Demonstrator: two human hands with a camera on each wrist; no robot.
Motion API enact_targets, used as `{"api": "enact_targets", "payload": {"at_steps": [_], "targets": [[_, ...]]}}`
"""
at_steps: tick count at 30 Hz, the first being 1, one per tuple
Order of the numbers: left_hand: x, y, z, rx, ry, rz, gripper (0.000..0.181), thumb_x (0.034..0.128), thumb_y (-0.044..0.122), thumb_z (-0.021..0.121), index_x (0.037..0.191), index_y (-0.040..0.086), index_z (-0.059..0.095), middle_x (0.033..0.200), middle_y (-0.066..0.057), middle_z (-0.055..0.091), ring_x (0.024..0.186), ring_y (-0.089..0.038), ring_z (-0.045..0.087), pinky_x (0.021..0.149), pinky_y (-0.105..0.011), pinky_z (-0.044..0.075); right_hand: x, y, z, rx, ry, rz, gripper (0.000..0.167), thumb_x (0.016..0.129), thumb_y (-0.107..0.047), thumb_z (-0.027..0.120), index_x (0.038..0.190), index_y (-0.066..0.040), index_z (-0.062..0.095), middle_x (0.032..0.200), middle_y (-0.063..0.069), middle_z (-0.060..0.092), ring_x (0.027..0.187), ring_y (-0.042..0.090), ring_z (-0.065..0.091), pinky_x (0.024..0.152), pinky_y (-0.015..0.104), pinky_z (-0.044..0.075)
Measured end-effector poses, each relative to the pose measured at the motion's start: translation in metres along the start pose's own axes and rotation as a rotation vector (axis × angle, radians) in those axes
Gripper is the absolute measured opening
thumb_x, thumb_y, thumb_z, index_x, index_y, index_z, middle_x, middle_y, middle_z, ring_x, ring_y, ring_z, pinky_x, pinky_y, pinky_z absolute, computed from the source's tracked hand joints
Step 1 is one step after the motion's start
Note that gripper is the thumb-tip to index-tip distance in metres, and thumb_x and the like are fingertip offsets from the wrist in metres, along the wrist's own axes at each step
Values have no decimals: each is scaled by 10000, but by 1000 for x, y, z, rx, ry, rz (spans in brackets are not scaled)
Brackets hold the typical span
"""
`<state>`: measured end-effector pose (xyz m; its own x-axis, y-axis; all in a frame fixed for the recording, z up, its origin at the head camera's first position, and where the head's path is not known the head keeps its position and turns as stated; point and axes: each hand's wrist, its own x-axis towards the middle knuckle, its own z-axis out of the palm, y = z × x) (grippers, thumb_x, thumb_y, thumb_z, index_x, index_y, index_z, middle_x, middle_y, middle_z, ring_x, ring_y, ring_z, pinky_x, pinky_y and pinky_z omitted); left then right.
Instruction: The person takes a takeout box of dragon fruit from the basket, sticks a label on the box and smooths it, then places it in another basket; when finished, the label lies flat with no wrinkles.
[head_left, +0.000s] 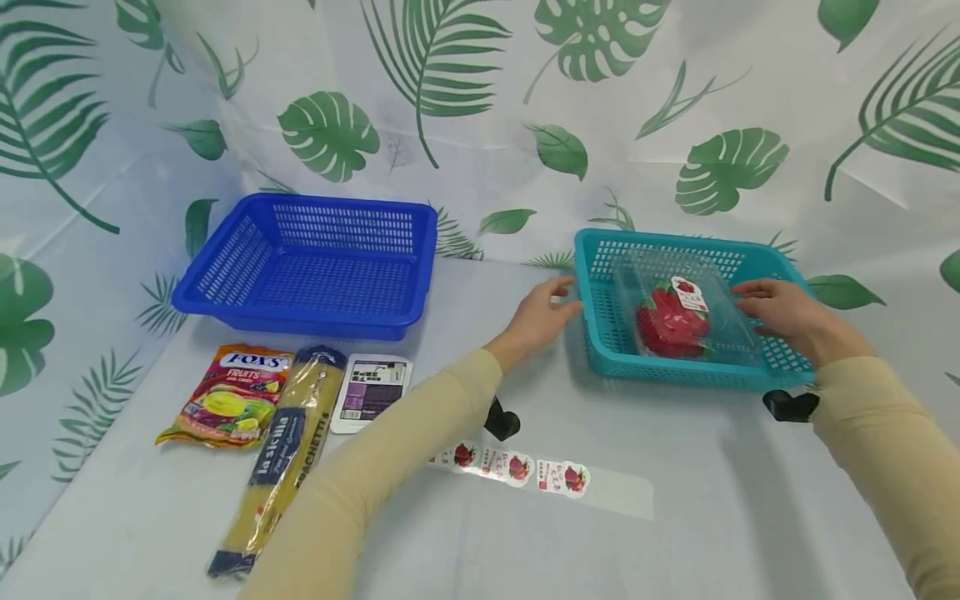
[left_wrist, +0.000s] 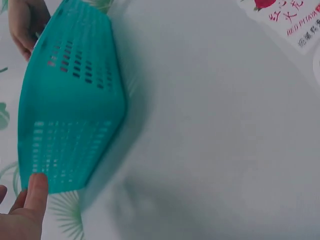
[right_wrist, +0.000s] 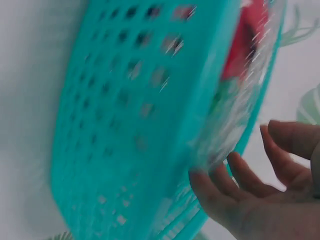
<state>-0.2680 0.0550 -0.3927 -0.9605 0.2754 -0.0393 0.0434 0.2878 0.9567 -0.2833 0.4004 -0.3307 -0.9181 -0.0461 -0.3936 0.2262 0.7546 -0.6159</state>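
Note:
A teal basket [head_left: 697, 377] holds a clear plastic box [head_left: 731, 333] with red dragon fruit [head_left: 670, 321] inside and a fruit-printed label [head_left: 688, 293] on its lid. At the basket's left end is my left hand [head_left: 536, 323], thumb and fingers apart; in the left wrist view its fingertips are right by the rim, and I cannot tell if they touch. My right hand [head_left: 787, 312] reaches over the basket's right part, its fingers loosely bent beside the box. The right wrist view shows those fingertips [right_wrist: 200, 180] close to the box's edge, nothing gripped.
A strip of dragon fruit stickers [head_left: 517, 468] lies in front on the white table. Left of it are a labelled white flat pack [head_left: 371, 390], a spaghetti bag [head_left: 288, 450] and a Fox's candy bag [head_left: 231, 396]. Behind them stands a blue basket [head_left: 315, 323]. Leaf-printed cloth [head_left: 480, 125] hangs behind.

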Motion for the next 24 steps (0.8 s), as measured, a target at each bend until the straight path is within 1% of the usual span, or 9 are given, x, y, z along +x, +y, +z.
{"api": "enact_targets", "payload": {"at_steps": [3, 7, 9, 11, 13, 15, 17, 20, 24], "targets": [[0, -3, -12, -2, 41, -3, 495, 1010, 236, 561, 1480, 161, 424, 1421, -67, 490, 1216, -204, 559, 920, -313, 503, -1, -9, 5, 18, 95, -15, 630, 1068, -334, 302, 1511, 86, 147, 1511, 378, 125, 1353, 552, 188, 1059, 647, 271], [0, -6, -31, -11, 83, -1, 499, 1007, 250, 567, 1478, 161, 427, 1407, -59, 499, 1185, -197, 581, 923, -310, 500, -4, -26, 16, 60, 256, -10, 610, 1058, -345, 331, 1531, 19, 207, 1535, 331, 173, 1362, 530, 220, 1064, 649, 263], [0, -7, -41, 3, 97, 11, 496, 1007, 257, 565, 1475, 161, 430, 1399, -51, 504, 1184, -198, 579, 923, -317, 497, -7, -37, 22, 102, 330, -10, 604, 1050, -361, 344, 1540, -25, 233, 1557, 286, 187, 1382, 505, 226, 1078, 633, 255], [1, -7, -51, 31, 113, 26, 485, 1010, 267, 560, 1469, 170, 437, 1390, -41, 509, 1190, -198, 573, 928, -322, 492, -10, -50, 29, 168, 374, -20, 605, 1043, -380, 360, 1546, -63, 250, 1573, 241, 194, 1403, 463, 230, 1105, 587, 257], [2, -8, -61, 77, 131, 52, 470, 1015, 268, 550, 1461, 162, 447, 1383, -48, 515, 1191, -207, 572, 926, -324, 492, -13, -65, 38, 239, 393, -37, 605, 1038, -393, 378, 1549, -92, 259, 1576, 209, 207, 1419, 420, 234, 1130, 528, 257], [4, -8, -71, 156, 134, 93, 450, 1023, 244, 530, 1453, 136, 454, 1378, -72, 511, 1185, -215, 576, 931, -316, 488, -16, -79, 48, 311, 394, -60, 593, 1038, -388, 391, 1548, -111, 271, 1566, 194, 221, 1415, 394, 253, 1137, 476, 270], [5, -9, -80, 250, 132, 134, 433, 1026, 206, 513, 1445, 111, 461, 1376, -96, 506, 1172, -217, 585, 935, -309, 484, -17, -92, 59, 356, 379, -75, 584, 1035, -409, 399, 1546, -151, 287, 1557, 170, 238, 1404, 377, 272, 1131, 451, 288], [6, -10, -91, 391, 136, 193, 417, 1027, 153, 483, 1437, 78, 463, 1376, -125, 493, 1164, -221, 590, 962, -309, 467, -17, -111, 75, 407, 347, -121, 569, 1034, -414, 403, 1533, -157, 310, 1554, 141, 255, 1391, 361, 287, 1117, 459, 300], [8, -11, -100, 502, 154, 206, 408, 1034, 141, 456, 1436, 69, 459, 1390, -126, 483, 1200, -226, 557, 994, -323, 444, -9, -133, 93, 454, 322, -161, 539, 1037, -368, 423, 1512, -129, 338, 1539, 128, 292, 1397, 335, 287, 1139, 468, 261]]}}
